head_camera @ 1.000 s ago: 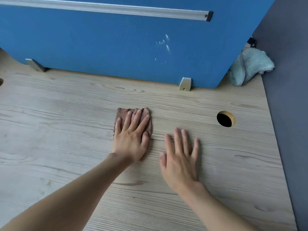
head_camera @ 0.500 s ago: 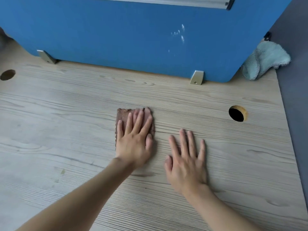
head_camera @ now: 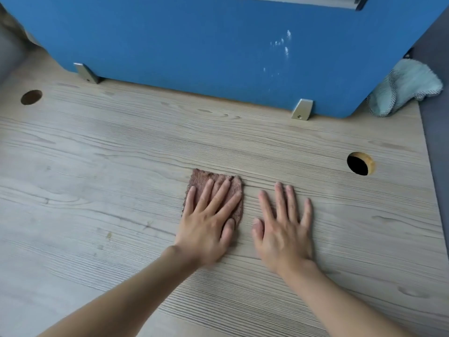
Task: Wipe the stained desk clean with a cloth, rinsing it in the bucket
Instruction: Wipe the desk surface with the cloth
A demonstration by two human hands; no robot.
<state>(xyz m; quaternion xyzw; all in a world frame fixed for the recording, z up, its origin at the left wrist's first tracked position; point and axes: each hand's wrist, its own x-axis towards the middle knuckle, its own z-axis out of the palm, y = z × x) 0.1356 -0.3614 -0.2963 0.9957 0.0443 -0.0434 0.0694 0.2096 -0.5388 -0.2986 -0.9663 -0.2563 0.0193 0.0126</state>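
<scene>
Pale grey wood-grain worktop [head_camera: 97, 190] fills the near ground. Both bare forearms come in from the bottom edge, cut off before the elbows. The left hand [head_camera: 206, 227] lies flat, its straight fingers pressing a small brown cloth [head_camera: 201, 178] onto the worktop. Palm and fingers cover most of the cloth, so only its far edge and left fringe show, and the wrist is smeared by motion blur. The right hand [head_camera: 284, 232] rests just beside it, palm down, fingers spread, holding nothing. A small yellowish stain [head_camera: 109, 235] lies to the left of the hands, too faint to make out well. Farther out, a round cable hole [head_camera: 359, 164] opens on the right and a second one [head_camera: 31, 97] near the left edge. Beyond them a blue partition [head_camera: 194, 45] stands on metal brackets [head_camera: 302, 109], with whitish smudges [head_camera: 281, 45] on its face and its top cut off by the frame. A teal cloth [head_camera: 403, 86] is bunched against its right end. Since half a second ago the left hand and brown cloth have slid back toward the person and are now about level with the right hand, which has stayed put.
</scene>
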